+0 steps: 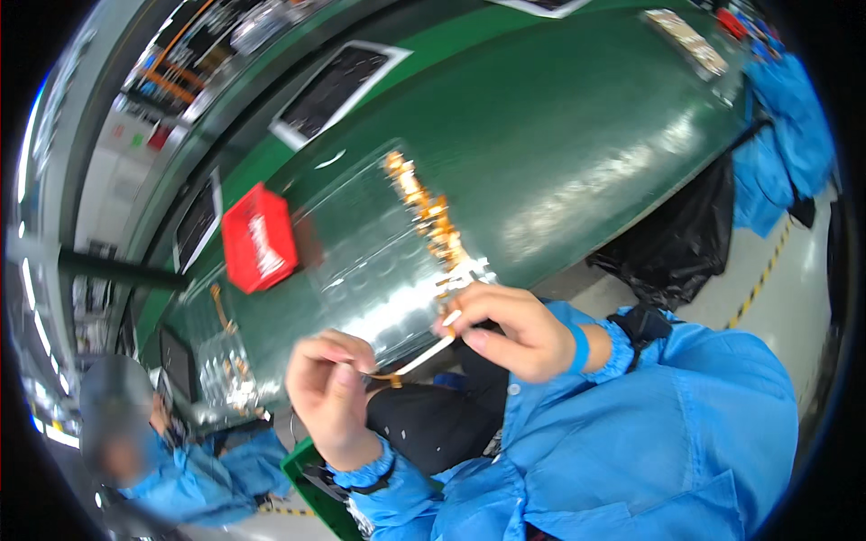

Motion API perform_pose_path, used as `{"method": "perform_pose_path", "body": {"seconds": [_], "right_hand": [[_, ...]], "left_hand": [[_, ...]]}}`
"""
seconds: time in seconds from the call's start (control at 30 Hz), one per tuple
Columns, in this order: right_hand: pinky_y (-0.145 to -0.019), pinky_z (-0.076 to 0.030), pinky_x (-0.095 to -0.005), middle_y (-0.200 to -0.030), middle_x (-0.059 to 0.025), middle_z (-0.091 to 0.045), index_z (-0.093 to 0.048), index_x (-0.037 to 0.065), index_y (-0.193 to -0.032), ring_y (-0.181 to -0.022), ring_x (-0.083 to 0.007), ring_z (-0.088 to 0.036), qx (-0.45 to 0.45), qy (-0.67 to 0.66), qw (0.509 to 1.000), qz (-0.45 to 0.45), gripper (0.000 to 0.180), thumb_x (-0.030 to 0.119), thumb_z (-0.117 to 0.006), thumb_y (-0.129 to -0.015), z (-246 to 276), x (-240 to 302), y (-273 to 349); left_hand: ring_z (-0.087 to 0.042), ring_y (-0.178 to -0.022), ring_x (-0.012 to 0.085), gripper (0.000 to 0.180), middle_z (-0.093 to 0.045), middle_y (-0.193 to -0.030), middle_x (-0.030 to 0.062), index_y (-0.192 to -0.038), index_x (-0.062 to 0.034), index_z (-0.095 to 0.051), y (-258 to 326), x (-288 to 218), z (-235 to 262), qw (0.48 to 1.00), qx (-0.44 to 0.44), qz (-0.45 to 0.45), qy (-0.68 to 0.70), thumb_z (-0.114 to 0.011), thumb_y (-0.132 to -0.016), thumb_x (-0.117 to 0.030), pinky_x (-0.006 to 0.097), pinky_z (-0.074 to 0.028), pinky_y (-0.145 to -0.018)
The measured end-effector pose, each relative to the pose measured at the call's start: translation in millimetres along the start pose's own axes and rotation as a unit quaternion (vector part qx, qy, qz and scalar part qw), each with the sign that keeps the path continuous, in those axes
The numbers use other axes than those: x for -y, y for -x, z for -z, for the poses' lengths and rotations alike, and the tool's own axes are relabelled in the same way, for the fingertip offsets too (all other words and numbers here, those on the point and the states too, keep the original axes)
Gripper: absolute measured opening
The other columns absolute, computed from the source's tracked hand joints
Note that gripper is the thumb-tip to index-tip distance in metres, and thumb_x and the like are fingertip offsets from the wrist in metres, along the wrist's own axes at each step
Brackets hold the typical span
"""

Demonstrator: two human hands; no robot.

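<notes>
A thin amber flexible strip with a white section, apparently a flex circuit, stretches between my two hands near the table's front edge. My left hand pinches its amber end between thumb and fingers. At the white end, my right hand is closed, fingertips together; a small white and orange bit shows there. Just beyond my right hand, a row of shiny amber flex circuits lies along a clear plastic tray. My fingers hide part of what they hold.
A red bin stands left of the tray on the green table. Framed dark sheets lie along the back. A green crate is by my left forearm, a black bag at right. A co-worker sits at lower left.
</notes>
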State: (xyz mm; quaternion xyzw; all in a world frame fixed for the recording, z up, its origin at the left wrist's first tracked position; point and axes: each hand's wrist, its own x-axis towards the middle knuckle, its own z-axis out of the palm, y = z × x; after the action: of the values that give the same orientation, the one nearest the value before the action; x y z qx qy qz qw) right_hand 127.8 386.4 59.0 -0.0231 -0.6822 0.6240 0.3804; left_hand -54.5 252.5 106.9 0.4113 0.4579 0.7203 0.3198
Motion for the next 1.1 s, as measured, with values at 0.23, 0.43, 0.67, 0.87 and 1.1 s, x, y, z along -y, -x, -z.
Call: {"method": "perform_pose_path", "body": {"seconds": [0.23,0.43,0.67,0.87,1.1], "right_hand": [[-0.074,-0.045,-0.031,-0.086,-0.0089,-0.055,-0.057,0.001,-0.092,-0.081,-0.021,-0.055,0.133,-0.04,0.981,-0.133,0.008,0.002,-0.058,-0.084,-85,-4,1],[-0.075,-0.044,-0.0287,-0.1,-0.006,-0.053,-0.055,0.003,-0.105,-0.087,-0.016,-0.054,0.258,-0.171,0.926,-0.215,0.018,0.011,-0.06,-0.089,-179,-43,6],[-0.086,-0.047,-0.0289,-0.113,-0.0139,-0.065,-0.054,0.001,-0.121,-0.098,-0.0208,-0.065,0.481,-0.555,0.522,-0.433,0.042,0.036,-0.037,-0.104,-246,-65,25],[-0.09,-0.043,-0.0341,-0.102,-0.0106,-0.062,-0.064,-0.001,-0.105,-0.102,-0.0229,-0.055,0.606,-0.23,0.752,-0.12,0.028,0.025,-0.059,-0.095,-273,-50,10],[-0.082,-0.045,-0.0302,-0.095,-0.0065,-0.06,-0.065,-0.001,-0.103,-0.09,-0.0158,-0.055,0.529,-0.314,0.753,-0.233,0.021,0.018,-0.061,-0.094,-265,-53,17]], "left_hand": [[-0.056,-0.077,0.0214,0.012,-0.06,-0.085,0.0144,-0.093,0.0017,-0.055,101,-44,15,0.926,-0.265,-0.107,-0.247,-0.062,-0.084,0.001,0.03,-0.045,-0.071],[-0.052,-0.079,0.0222,0.014,-0.055,-0.081,0.0117,-0.082,-0.0042,-0.046,159,-77,54,0.921,-0.295,-0.089,-0.238,-0.06,-0.083,-0.001,0.033,-0.043,-0.073],[-0.05,-0.09,0.0237,0.016,-0.051,-0.086,0.0101,-0.08,-0.008,-0.043,235,-78,89,0.925,-0.324,-0.116,-0.16,-0.058,-0.085,-0.007,0.035,-0.042,-0.082],[-0.048,-0.119,0.0339,0.018,-0.051,-0.111,0.0191,-0.073,-0.0061,-0.047,271,-63,92,0.936,-0.33,-0.028,-0.119,-0.062,-0.082,-0.01,0.045,-0.041,-0.101],[-0.047,-0.123,0.0351,0.014,-0.051,-0.117,0.0209,-0.073,-0.0056,-0.049,267,-53,93,0.938,-0.314,-0.032,-0.146,-0.06,-0.081,-0.005,0.047,-0.039,-0.102]]}}
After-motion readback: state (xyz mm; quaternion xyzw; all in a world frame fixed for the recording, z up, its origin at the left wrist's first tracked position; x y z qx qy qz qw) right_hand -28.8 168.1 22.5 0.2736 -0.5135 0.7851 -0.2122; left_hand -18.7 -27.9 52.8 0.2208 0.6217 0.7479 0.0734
